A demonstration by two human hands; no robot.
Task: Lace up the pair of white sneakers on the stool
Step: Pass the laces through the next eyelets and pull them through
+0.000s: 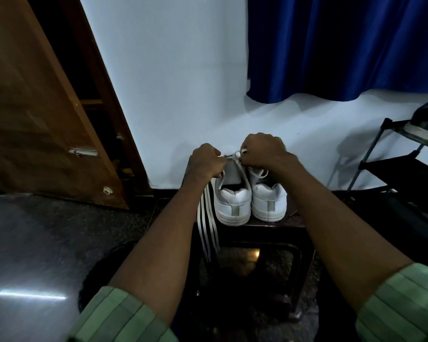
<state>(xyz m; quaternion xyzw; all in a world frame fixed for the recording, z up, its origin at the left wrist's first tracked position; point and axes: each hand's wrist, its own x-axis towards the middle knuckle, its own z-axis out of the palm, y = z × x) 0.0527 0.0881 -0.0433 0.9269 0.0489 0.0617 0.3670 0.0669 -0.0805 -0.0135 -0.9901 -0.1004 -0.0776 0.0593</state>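
Observation:
Two white sneakers stand side by side on a dark stool (269, 227), heels toward me: the left sneaker (232, 202) and the right sneaker (269, 201). My left hand (205, 161) is closed on a bunch of white laces (208, 225), whose loose ends hang down over the stool's left edge. My right hand (263, 150) pinches a lace end (235, 155) above the left sneaker's tongue, close to my left hand. The fronts of both shoes are hidden behind my hands.
A white wall stands right behind the stool. A wooden door (47, 107) leans open at the left. A blue curtain (344, 45) hangs at the upper right. A black rack (405, 169) with a cap on top stands at the right. The floor is dark and shiny.

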